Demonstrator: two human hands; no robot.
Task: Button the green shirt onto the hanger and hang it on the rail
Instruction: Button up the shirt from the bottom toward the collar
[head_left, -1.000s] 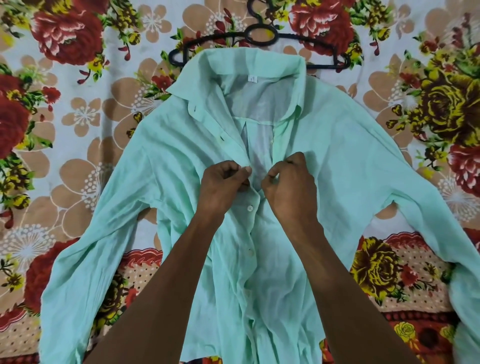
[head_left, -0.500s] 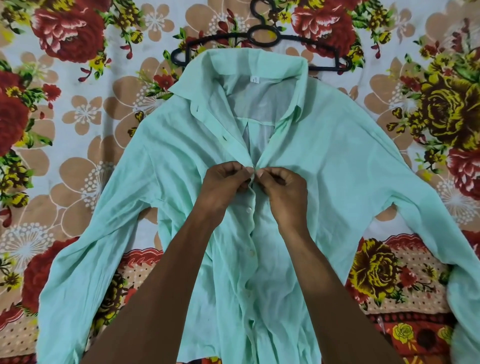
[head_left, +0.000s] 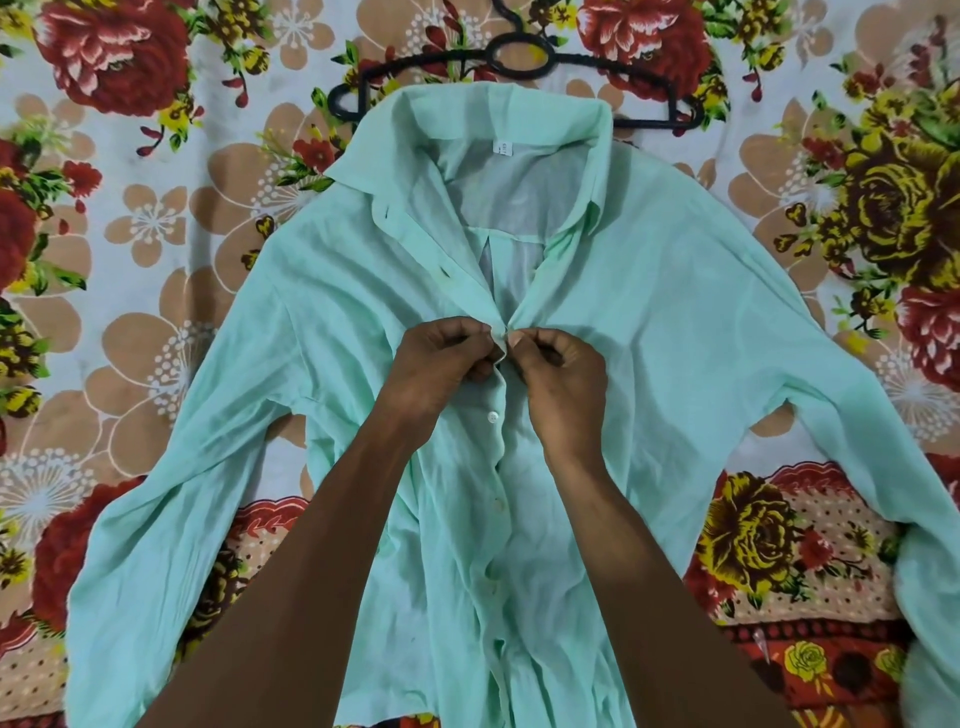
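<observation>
- On the flowered bedsheet (head_left: 156, 218) below my head camera, the green shirt (head_left: 675, 332) lies flat on its back, collar away from me and sleeves spread out to both sides.
- At the middle of the shirt front, my left hand (head_left: 436, 364) pinches the edge of one placket, fingers curled in toward the thumb.
- My right hand (head_left: 561, 374) pinches the facing edge, and the fingertips of both hands meet at one spot; whatever button or buttonhole sits between them is covered by my fingers, so I cannot make it out.
- Just below my hands a white button (head_left: 492, 415) shows on the placket, and the front looks closed from there down, though lower buttons are faint in the folds.
- Above my hands the front lies open in a V up to the collar, with a small white label (head_left: 503, 148) inside the neck; its print is too small to read.
- A black hanger (head_left: 519, 52) lies at the collar; only its loop and the two shoulder ends show, the rest is under the cloth, and its hook is cut off by the top edge.
- Both cuffs and the hem run out of view at the sides and bottom.
</observation>
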